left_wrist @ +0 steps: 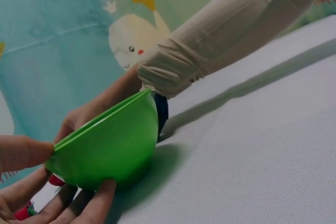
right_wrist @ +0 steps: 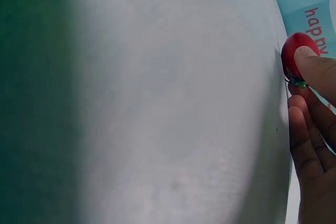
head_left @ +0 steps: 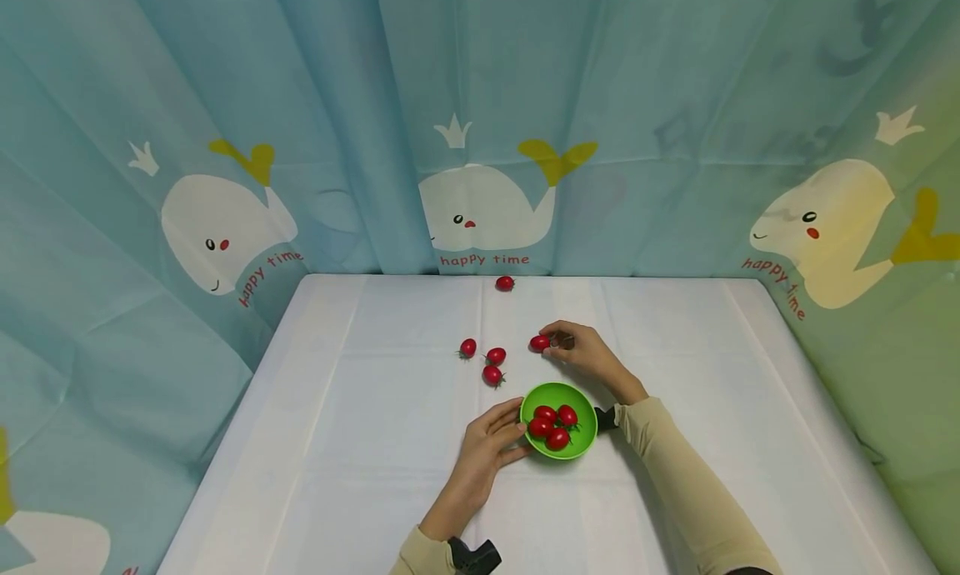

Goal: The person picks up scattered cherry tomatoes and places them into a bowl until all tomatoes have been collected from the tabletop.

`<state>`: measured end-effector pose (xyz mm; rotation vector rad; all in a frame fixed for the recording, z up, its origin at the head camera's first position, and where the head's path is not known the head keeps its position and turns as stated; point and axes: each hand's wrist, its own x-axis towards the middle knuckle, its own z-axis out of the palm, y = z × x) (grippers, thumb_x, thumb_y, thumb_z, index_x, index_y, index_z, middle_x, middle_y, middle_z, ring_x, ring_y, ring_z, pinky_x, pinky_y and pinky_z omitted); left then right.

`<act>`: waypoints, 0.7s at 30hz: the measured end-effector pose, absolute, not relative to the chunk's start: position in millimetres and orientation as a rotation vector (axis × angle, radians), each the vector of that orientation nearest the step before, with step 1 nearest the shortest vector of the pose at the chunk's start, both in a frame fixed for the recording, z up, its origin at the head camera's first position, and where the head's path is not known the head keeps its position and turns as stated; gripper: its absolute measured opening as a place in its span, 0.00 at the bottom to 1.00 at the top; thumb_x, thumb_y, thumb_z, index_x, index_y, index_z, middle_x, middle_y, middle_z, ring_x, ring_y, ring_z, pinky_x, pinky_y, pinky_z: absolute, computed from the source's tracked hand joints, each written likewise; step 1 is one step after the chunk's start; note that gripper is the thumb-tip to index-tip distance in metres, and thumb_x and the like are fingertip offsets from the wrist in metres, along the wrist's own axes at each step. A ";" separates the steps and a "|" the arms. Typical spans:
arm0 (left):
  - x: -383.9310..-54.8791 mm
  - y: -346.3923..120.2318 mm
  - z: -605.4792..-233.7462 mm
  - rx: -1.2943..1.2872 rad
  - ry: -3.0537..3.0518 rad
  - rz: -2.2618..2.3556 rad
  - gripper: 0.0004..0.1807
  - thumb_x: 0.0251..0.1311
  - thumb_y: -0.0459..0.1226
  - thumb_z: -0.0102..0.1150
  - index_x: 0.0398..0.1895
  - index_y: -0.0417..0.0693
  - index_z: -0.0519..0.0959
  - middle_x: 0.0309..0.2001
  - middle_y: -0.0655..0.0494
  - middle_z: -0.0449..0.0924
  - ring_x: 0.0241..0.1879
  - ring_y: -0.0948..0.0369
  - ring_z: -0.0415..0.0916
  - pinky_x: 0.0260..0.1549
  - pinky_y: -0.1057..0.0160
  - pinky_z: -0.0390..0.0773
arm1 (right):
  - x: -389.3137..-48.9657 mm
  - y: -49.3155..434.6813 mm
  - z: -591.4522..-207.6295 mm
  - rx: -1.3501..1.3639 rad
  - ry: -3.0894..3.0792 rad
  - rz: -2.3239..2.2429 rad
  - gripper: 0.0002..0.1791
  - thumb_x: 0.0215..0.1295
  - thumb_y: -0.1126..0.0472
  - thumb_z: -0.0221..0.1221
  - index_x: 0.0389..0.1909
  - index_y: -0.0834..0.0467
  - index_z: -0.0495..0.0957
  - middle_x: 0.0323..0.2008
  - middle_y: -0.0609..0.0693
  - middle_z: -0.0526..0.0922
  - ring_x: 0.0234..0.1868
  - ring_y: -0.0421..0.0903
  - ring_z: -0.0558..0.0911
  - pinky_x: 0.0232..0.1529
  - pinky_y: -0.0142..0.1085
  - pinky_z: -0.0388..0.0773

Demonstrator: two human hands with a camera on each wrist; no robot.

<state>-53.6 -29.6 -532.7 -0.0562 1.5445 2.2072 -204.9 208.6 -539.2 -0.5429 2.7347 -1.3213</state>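
Note:
My left hand (head_left: 483,450) grips the left side of a green bowl (head_left: 592,442), thumb at the rim and fingers under its wall. In the left wrist view the bowl (left_wrist: 113,150) looks tilted. Inside lie several red cherry tomatoes (head_left: 557,438) with green stems. Beyond the bowl, my right hand (head_left: 588,354) pinches one cherry tomato (head_left: 539,342) at the table surface. The right wrist view shows the thumb pressed on that tomato (right_wrist: 294,59), its green stem toward the palm.
Three loose cherry tomatoes (head_left: 495,357) lie on the white table (head_left: 375,442), left of my right hand. A single one (head_left: 505,283) rests by the far edge. A blue-green curtain (head_left: 337,125) with whale prints hangs behind and at both sides.

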 end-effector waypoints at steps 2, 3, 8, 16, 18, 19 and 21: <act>-53.5 -29.6 -532.7 -0.059 1.544 2.209 0.30 0.73 0.35 0.59 0.76 0.38 0.67 0.73 0.36 0.69 0.67 0.52 0.75 0.60 0.50 0.84 | -203.9 209.0 -538.7 -0.537 2.735 -1.316 0.17 0.65 0.65 0.70 0.55 0.60 0.84 0.40 0.54 0.87 0.42 0.46 0.84 0.49 0.41 0.84; -53.5 -29.6 -532.6 -0.061 1.543 2.209 0.30 0.73 0.35 0.59 0.76 0.38 0.68 0.73 0.36 0.69 0.67 0.52 0.75 0.60 0.50 0.84 | -203.1 209.4 -538.3 -0.534 2.731 -1.315 0.17 0.66 0.65 0.70 0.55 0.60 0.84 0.40 0.54 0.87 0.42 0.46 0.84 0.48 0.40 0.84; -52.7 -29.1 -534.6 -0.067 1.545 2.208 0.30 0.72 0.34 0.60 0.75 0.38 0.68 0.73 0.35 0.69 0.68 0.51 0.74 0.60 0.50 0.84 | -196.8 215.0 -535.2 -0.520 2.713 -1.294 0.17 0.67 0.64 0.70 0.55 0.60 0.83 0.44 0.55 0.88 0.45 0.47 0.86 0.50 0.39 0.85; -51.6 -29.2 -534.4 -0.056 1.545 2.213 0.30 0.73 0.35 0.59 0.76 0.37 0.67 0.74 0.35 0.68 0.68 0.51 0.74 0.60 0.50 0.84 | -179.0 227.9 -516.1 -0.556 2.706 -1.353 0.17 0.67 0.63 0.70 0.56 0.59 0.83 0.50 0.56 0.88 0.49 0.51 0.87 0.56 0.48 0.87; -52.3 -29.4 -534.5 -0.056 1.546 2.210 0.30 0.72 0.34 0.59 0.76 0.38 0.68 0.73 0.35 0.68 0.68 0.51 0.74 0.60 0.50 0.84 | -174.4 229.7 -511.6 -0.573 2.716 -1.362 0.17 0.67 0.63 0.70 0.56 0.58 0.83 0.50 0.55 0.88 0.48 0.50 0.87 0.56 0.48 0.87; -52.6 -29.4 -534.4 -0.050 1.549 2.211 0.30 0.72 0.34 0.59 0.76 0.37 0.68 0.73 0.35 0.68 0.68 0.51 0.74 0.59 0.50 0.85 | -172.0 230.5 -509.4 -0.578 2.721 -1.364 0.18 0.67 0.63 0.70 0.56 0.58 0.83 0.50 0.55 0.88 0.48 0.49 0.87 0.56 0.47 0.87; -53.0 -29.5 -534.0 -0.052 1.549 2.210 0.30 0.72 0.34 0.59 0.75 0.38 0.68 0.73 0.35 0.69 0.68 0.51 0.74 0.59 0.50 0.85 | -166.7 231.5 -504.7 -0.591 2.719 -1.371 0.18 0.66 0.64 0.70 0.57 0.58 0.83 0.51 0.55 0.88 0.48 0.49 0.87 0.56 0.48 0.87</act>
